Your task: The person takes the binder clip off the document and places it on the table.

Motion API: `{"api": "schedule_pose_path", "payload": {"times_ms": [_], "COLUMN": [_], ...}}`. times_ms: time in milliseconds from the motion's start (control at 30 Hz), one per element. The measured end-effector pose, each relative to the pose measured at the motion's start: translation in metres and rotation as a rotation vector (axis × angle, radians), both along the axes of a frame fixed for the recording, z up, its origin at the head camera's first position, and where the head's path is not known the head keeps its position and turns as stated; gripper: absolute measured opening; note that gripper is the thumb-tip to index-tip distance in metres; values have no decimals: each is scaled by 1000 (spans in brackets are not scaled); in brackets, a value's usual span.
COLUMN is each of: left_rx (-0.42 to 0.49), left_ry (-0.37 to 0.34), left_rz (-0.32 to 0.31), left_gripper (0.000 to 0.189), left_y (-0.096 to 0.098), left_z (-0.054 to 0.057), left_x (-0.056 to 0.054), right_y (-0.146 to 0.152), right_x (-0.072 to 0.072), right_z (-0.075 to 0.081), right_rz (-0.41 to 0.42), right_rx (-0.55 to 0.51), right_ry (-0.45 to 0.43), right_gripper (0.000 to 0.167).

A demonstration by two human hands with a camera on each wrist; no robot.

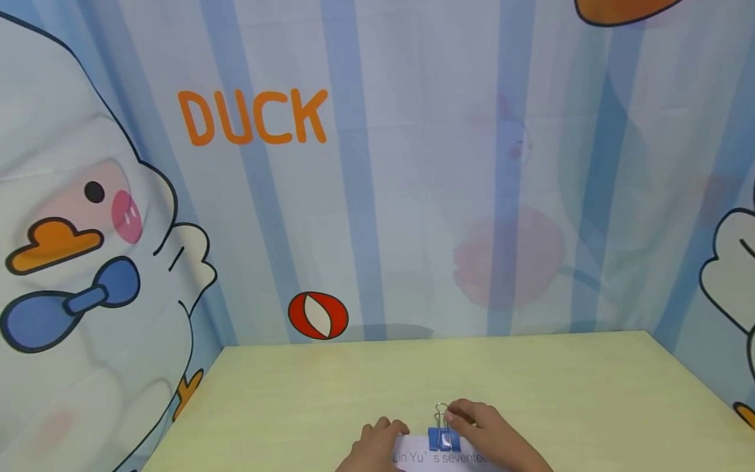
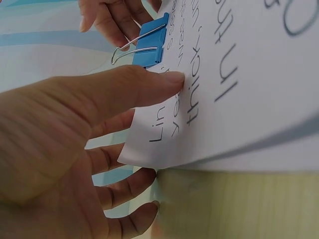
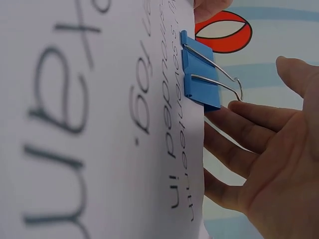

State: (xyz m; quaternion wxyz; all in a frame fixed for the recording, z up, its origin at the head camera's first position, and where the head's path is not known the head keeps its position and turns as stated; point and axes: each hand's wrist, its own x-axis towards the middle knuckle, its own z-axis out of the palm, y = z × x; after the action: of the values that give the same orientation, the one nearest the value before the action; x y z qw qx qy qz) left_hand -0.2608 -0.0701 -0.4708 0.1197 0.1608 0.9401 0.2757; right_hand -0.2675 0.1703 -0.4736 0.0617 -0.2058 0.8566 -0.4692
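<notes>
A blue binder clip [image 1: 444, 440] sits on the top edge of white printed paper [image 2: 269, 94], its wire handles sticking up past the edge. My left hand [image 1: 376, 447] holds the paper near its upper left corner, with the thumb on the printed face and the fingers behind. Beside the clip is my right hand [image 1: 489, 435]. In the right wrist view its index fingertip [image 3: 234, 105] is right at the end of a wire handle [image 3: 219, 84]. Its thumb [image 3: 294, 72] stands apart from the clip, and the other fingers reach behind the paper's edge.
A pale yellow tabletop [image 1: 330, 387] extends under and beyond the hands. Behind it hangs a blue and white striped curtain [image 1: 413, 196] with duck pictures and a red ball print [image 1: 336, 318].
</notes>
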Motion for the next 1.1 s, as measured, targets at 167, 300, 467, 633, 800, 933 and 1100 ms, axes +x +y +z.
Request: {"api": "schedule_pose_path", "payload": {"times_ms": [167,300,467,633,800,933,1100], "left_rx": [-1,15,27,38,40,55,65], "left_ry": [1,-2,-14,-18,8,-3,-16], "left_rz": [9,16,22,21,13,25,43], "left_gripper": [62,62,60,59,56,57,57], "left_y": [0,0,1,0,-1,-1,-1], "left_z": [1,2,1,0,0,0,0], "left_x": [1,2,1,0,1,1,2], "right_y": [-4,-6,-7,-9,-12,-14,-16], "right_x": [2,2,3,3,6,7,8], "right_z": [2,3,4,3,4,6,5], "right_rz": [-12,5,14,20,28,35,55], "right_rx": [-12,-24,-55,-106,-133,-135,-151], "right_ry": [-14,23,36,-7,0,33,46], "right_gripper": [49,40,31,28,22,18,19]}}
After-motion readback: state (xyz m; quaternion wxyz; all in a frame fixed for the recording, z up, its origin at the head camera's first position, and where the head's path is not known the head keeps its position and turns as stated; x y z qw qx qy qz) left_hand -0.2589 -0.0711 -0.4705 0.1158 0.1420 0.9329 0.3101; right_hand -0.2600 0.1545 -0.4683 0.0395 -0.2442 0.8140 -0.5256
